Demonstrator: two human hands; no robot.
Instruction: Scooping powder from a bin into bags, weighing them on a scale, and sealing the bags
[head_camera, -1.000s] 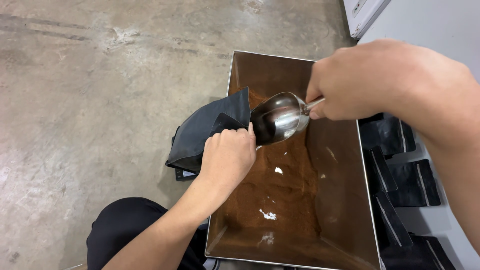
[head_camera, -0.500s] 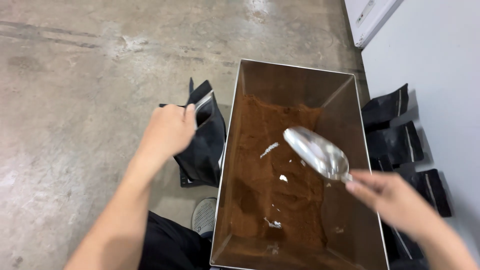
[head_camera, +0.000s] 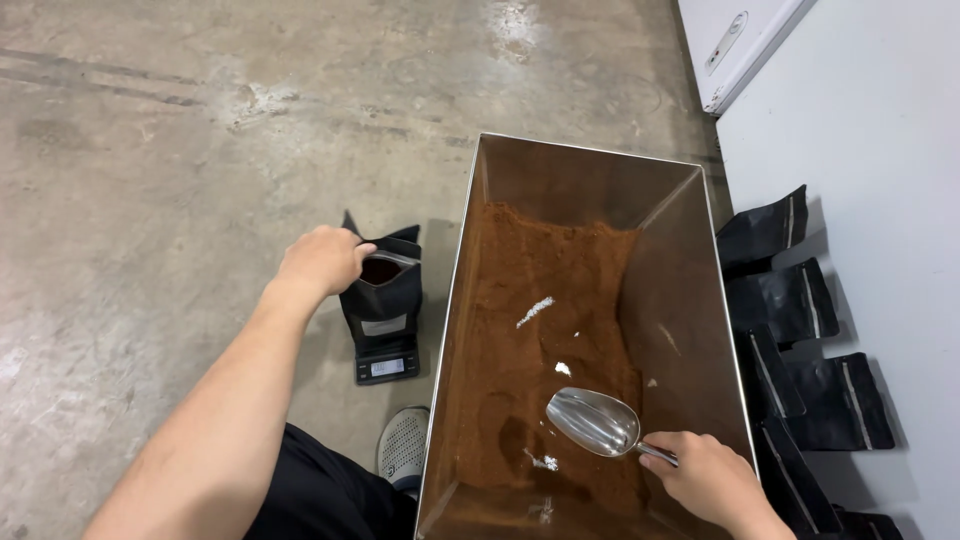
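My left hand (head_camera: 320, 260) grips the top edge of an open black pouch (head_camera: 382, 295) that stands upright on a small black scale (head_camera: 386, 364) on the floor. Brown powder shows inside the pouch mouth. My right hand (head_camera: 708, 478) holds the handle of a shiny metal scoop (head_camera: 592, 421). The empty scoop lies low over the brown powder (head_camera: 540, 330) in a large steel bin (head_camera: 690, 260), near the bin's front right.
Several black pouches (head_camera: 800, 340) lie in a row on a white surface right of the bin. A white appliance (head_camera: 730, 40) stands at the top right. My shoe (head_camera: 405, 440) and dark trouser leg are by the bin's near left corner on the concrete floor.
My left hand carried the pouch away from the bin and set it upright on the scale. My right hand drew the scoop back and down to the bin's near end.
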